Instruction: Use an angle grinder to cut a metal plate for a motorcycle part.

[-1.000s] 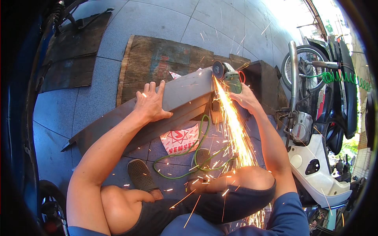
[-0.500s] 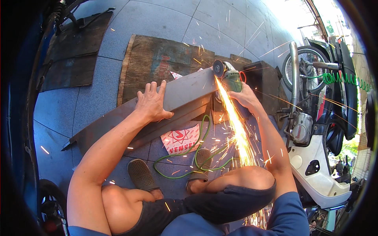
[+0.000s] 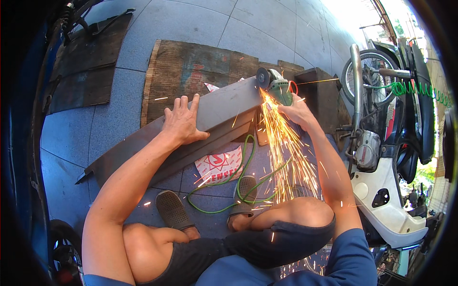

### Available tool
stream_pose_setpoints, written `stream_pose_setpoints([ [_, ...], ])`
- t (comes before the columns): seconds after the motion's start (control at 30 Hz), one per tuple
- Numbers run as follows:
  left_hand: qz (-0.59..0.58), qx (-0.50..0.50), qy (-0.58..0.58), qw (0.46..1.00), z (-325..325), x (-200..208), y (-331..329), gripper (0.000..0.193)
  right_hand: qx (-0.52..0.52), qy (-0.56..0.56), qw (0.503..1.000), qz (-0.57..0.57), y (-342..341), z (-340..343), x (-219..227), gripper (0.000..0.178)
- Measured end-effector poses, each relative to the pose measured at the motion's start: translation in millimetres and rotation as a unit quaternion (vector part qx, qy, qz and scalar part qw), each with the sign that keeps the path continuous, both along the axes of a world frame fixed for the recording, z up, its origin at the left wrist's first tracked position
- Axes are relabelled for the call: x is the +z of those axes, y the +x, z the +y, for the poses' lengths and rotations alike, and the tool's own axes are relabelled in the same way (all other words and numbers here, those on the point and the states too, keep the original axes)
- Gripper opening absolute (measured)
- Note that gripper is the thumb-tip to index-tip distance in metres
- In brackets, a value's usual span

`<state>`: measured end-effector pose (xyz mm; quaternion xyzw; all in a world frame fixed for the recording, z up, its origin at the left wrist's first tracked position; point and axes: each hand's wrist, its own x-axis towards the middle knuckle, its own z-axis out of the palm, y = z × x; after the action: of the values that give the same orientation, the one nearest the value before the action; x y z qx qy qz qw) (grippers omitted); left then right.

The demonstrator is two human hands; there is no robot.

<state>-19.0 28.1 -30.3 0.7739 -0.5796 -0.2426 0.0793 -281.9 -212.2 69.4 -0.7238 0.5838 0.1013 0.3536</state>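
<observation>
A long grey folded metal piece (image 3: 231, 101) lies slantwise before me, from lower left to upper right. My left hand (image 3: 183, 123) presses on its top face with fingers spread and thumb out along the near edge. At the far right end, my right hand (image 3: 297, 112) is wrapped round a green angle grinder (image 3: 280, 92). The grinder's dark disc (image 3: 263, 78) stands at the metal's end edge. From there orange sparks (image 3: 288, 159) fan down toward my right knee. Part of the right fingers is hidden behind the grinder.
Wooden boards (image 3: 191, 71) lie under and beyond the metal. A green cord (image 3: 210, 212) loops on the tiled floor near my sandals, beside a red-and-white printed sheet (image 3: 219, 164). A motorcycle (image 3: 372, 148) stands at right, with a coiled green hose (image 3: 415, 89). Dark boards (image 3: 88, 71) lie far left.
The spark stream was a dense bright jet and is now thinner and more spread out. Both hands and the grinder keep nearly the same places on the metal.
</observation>
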Motion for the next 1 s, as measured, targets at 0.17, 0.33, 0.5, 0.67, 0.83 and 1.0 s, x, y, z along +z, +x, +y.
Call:
stream_pose_setpoints([
  [0.17,0.019,0.001,0.02,1.0,-4.5,7.1,-0.4,0.128,0.004,0.004,1.0,-0.021,-11.8,-10.0,-11.7,0.044],
  [0.33,0.024,-0.001,0.024,0.999,-4.8,4.7,-1.8,0.128,0.024,-0.016,0.999,-0.038,-22.2,-16.7,-23.0,0.056],
  [0.5,0.011,0.004,0.023,1.0,0.1,4.7,-0.4,0.127,0.03,0.002,0.999,-0.029,-9.1,-8.5,-11.4,0.06],
  [0.67,0.016,-0.001,0.022,1.0,-4.6,5.3,-1.7,0.127,0.038,-0.003,0.999,-0.031,-16.5,-16.6,-17.8,0.059],
  [0.83,0.013,0.002,0.021,1.0,-3.2,4.0,0.0,0.127,0.051,0.0,0.998,-0.04,-9.3,-16.0,-11.2,0.054],
  [1.0,0.011,0.002,0.021,1.0,-1.5,3.4,0.0,0.127,0.019,0.022,0.999,-0.037,1.7,-14.4,-3.8,0.051],
])
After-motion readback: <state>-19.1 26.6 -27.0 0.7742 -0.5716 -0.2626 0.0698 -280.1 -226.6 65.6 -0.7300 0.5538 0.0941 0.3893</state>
